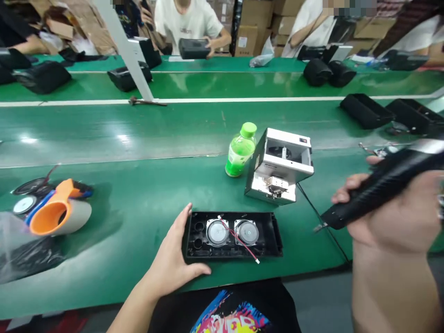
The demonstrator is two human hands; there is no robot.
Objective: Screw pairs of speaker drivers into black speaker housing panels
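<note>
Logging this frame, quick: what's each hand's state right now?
Left hand: open, at the left end of the black speaker housing.
Right hand: closed, holding the black power screwdriver.

Beyond my worktop's near section, I see a bright green-capped plastic bottle (pixel 241 150). To my left sits an orange-rimmed roll of white tape (pixel 61 217).

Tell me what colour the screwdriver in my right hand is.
The screwdriver has a black body; the head view shows it best.
</note>
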